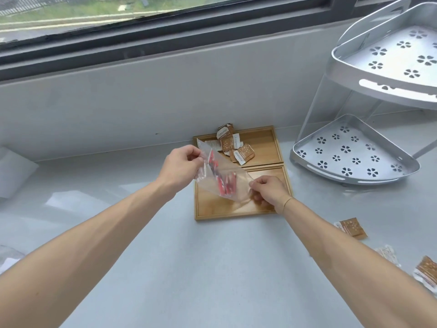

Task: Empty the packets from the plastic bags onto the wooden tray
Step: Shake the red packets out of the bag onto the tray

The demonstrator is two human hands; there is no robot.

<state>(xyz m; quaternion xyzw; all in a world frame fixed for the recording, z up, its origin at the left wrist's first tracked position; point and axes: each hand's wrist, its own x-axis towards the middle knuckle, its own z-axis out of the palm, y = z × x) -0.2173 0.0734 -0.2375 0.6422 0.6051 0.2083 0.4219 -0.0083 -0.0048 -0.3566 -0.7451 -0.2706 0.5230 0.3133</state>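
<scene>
Both my forearms reach in from the lower corners to mid-frame. My right hand (268,190) pinches the plastic bag's (234,183) lower corner; my left hand (182,165) pinches its upper edge, the grip raised. Red packets (225,184) sit inside, above the near wooden tray (212,213). Behind, brown packets (238,147) lie in the far tray (264,140).

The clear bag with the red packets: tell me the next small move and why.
Probably tip the clear bag so its opening faces down and shake it. Both hands, left hand and right hand, pinch it above the near wooden tray, which looks bare, and the red packets are inside. The far tray already holds brown packets.
</scene>
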